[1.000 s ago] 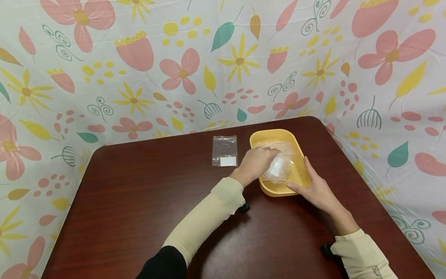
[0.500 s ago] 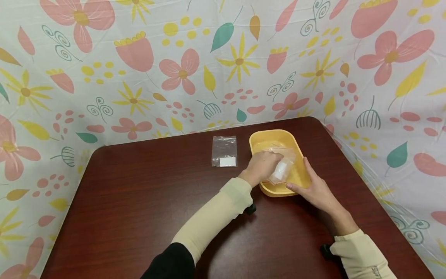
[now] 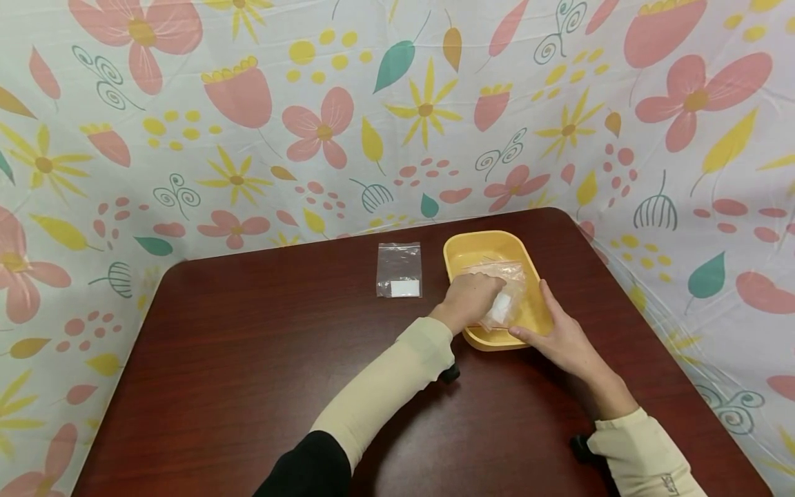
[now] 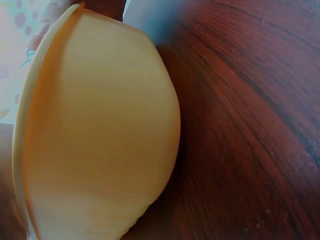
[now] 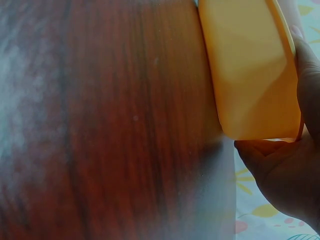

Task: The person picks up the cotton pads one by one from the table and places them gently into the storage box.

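A yellow plastic tray [image 3: 491,245] stands on the dark wooden table [image 3: 248,359], right of centre. My left hand [image 3: 479,291] reaches over the tray's near left rim and holds a crumpled clear bag [image 3: 508,302] with something white in it, low inside the tray. My right hand [image 3: 545,323] grips the tray's near right corner, thumb along the front rim. In the left wrist view only the tray's outer wall [image 4: 100,130] shows, not the fingers. The right wrist view shows the tray's side [image 5: 250,70] with my right fingers [image 5: 285,175] against it.
A second clear zip bag [image 3: 399,269] with a white label lies flat on the table, just left of the tray. Flowered cloth [image 3: 373,124] walls in the table at the back and right. The table's rounded far corner is close behind the tray.
My left hand has pushed the clear bag lower into the tray, and the bag looks more bunched up. The right hand and the tray have stayed in place.
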Demonstrator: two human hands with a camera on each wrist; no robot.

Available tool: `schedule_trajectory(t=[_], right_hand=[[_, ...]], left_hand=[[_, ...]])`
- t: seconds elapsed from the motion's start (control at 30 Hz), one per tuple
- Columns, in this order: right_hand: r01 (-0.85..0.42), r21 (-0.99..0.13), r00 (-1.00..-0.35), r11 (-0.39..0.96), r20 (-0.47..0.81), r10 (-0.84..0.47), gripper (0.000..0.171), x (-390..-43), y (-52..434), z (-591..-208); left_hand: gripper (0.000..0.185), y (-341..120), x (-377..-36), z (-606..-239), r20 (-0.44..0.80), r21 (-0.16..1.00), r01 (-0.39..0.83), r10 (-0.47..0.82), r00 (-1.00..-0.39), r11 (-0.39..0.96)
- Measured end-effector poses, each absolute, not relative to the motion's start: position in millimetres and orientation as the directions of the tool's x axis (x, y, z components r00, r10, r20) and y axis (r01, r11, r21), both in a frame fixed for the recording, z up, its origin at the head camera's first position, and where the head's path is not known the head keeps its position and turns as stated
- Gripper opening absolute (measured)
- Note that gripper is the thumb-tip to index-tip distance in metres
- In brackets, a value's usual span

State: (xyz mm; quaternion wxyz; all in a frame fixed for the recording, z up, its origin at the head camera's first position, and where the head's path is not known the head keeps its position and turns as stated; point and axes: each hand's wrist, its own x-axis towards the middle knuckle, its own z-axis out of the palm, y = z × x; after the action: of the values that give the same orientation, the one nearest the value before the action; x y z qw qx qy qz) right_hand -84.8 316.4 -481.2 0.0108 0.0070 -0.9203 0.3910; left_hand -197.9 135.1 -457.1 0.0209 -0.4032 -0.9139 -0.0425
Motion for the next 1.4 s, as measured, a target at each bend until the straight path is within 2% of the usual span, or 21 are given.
schedule_trajectory(t=[0.6,0.93,1.4], right_hand=[[-0.025,-0.720,-1.000,0.694,0.031,-0.005,0.114,-84,314,-479],[-0.033,-0.719,-0.999,0.694,0.039,-0.007,0.114,-84,315,-479],[-0.016,-0.703,-1.000,0.711,0.021,-0.001,0.114,-84,314,-478]], left_hand=[[0.024,132,-197,-452,0.068,0.074,0.743,0.740,-0.670,0.666],[0.029,113,-196,-438,0.134,0.061,0.737,0.726,-0.674,0.673],[0.029,58,-211,-429,0.263,0.240,0.711,0.660,-0.703,0.661]])
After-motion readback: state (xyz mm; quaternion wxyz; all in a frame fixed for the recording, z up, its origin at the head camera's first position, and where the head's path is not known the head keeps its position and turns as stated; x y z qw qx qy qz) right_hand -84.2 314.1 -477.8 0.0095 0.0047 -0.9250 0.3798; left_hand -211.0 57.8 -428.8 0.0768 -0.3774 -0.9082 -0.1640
